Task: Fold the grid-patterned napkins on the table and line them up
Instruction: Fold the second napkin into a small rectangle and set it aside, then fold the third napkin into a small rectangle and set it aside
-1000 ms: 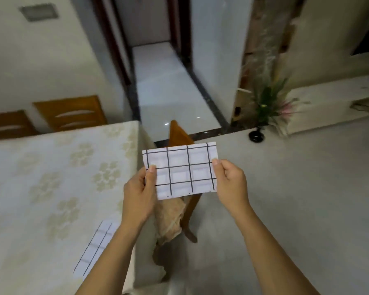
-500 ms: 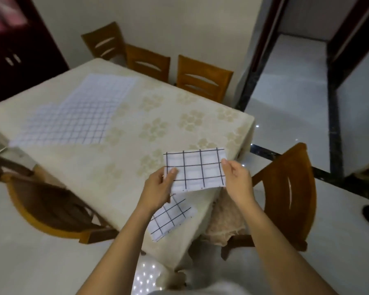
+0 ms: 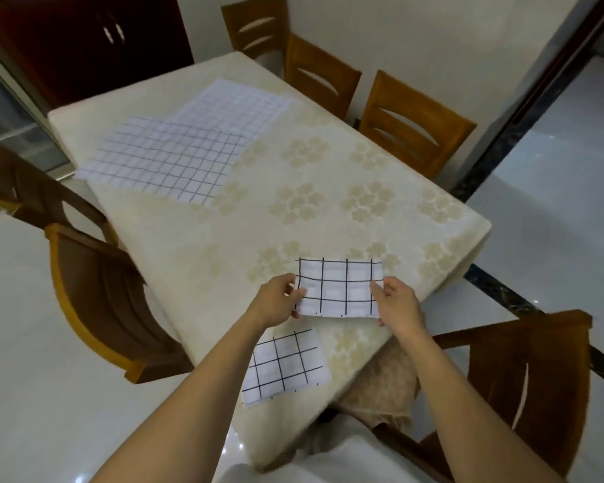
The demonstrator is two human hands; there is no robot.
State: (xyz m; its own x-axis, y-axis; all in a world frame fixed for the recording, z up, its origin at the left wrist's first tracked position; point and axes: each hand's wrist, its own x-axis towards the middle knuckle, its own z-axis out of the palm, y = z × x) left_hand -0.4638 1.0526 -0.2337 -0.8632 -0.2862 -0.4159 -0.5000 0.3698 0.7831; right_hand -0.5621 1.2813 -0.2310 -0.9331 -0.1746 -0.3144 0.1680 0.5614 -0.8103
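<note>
While the left hand [image 3: 276,301] pinches the left edge of a folded grid napkin [image 3: 339,286] and the right hand [image 3: 396,301] pinches its right edge, the white cloth with black lines hangs just below frame centre, long axis left to right. A second folded napkin [image 3: 286,366] lies below it on the floral tablecloth [image 3: 293,210]; two unfolded napkins [image 3: 175,158] overlap at the upper left.

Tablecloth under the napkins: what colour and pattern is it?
The tablecloth is cream with pale gold flower clusters, clearest in the head view.
</note>
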